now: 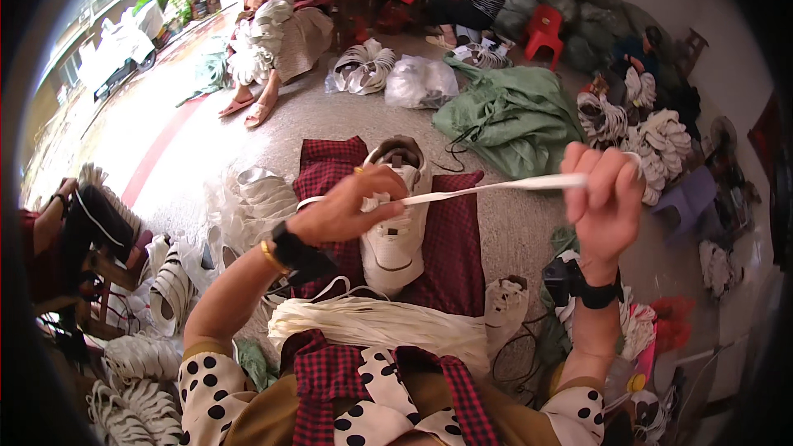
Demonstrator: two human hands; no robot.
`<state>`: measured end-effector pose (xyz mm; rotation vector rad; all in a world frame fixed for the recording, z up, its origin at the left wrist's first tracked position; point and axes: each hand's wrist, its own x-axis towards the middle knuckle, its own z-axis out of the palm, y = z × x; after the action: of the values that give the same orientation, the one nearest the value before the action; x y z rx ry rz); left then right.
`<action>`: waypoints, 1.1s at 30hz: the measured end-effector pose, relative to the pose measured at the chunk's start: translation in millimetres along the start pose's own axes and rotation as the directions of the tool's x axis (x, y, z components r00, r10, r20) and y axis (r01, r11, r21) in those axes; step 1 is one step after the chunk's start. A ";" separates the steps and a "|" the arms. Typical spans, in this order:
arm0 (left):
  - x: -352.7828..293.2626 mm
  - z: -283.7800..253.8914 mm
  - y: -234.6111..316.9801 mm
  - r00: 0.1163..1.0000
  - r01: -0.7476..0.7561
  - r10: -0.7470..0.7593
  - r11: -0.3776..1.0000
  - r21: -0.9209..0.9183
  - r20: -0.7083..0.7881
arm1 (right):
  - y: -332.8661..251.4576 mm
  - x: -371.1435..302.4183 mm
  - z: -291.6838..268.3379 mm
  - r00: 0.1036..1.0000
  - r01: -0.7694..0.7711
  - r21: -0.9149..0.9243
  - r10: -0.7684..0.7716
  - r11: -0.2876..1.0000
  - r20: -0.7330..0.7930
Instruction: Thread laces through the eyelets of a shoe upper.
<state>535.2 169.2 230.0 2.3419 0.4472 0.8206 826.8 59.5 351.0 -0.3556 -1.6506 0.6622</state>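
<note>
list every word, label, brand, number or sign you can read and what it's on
None can be read.
White shoe: any marking is too small to make out.
White lace: no writing visible.
Green sack: no legible lettering.

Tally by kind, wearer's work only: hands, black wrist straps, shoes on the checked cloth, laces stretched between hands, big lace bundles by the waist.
Left hand and right hand: 2
Black wrist straps: 2
Shoe on the checked cloth: 1
Stretched lace: 1
Lace bundle: 1
Total: 7
</note>
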 end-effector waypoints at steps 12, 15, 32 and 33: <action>-26.8 1.2 -21.4 0.942 0.222 -0.171 0.963 0.155 -0.288 | 64.9 -24.8 30.8 0.902 0.027 -0.753 0.308 0.658 0.302; -24.0 0.8 -25.5 0.944 0.221 -0.169 0.962 0.160 -0.285 | 119.1 -30.0 46.2 0.903 0.101 -0.643 0.201 0.759 0.380; -27.3 27.4 -36.9 0.915 0.202 -0.141 0.971 0.127 -0.377 | 159.4 -39.9 77.9 0.845 0.067 -0.900 0.455 0.431 0.282; -28.4 30.1 -32.0 0.904 0.226 -0.192 0.973 0.043 -0.383 | 158.2 -40.8 78.0 0.852 -0.008 -0.859 0.453 0.512 0.262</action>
<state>530.0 166.5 178.0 2.1611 0.8974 1.1686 737.8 143.1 217.4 -1.2428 -2.3594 0.0597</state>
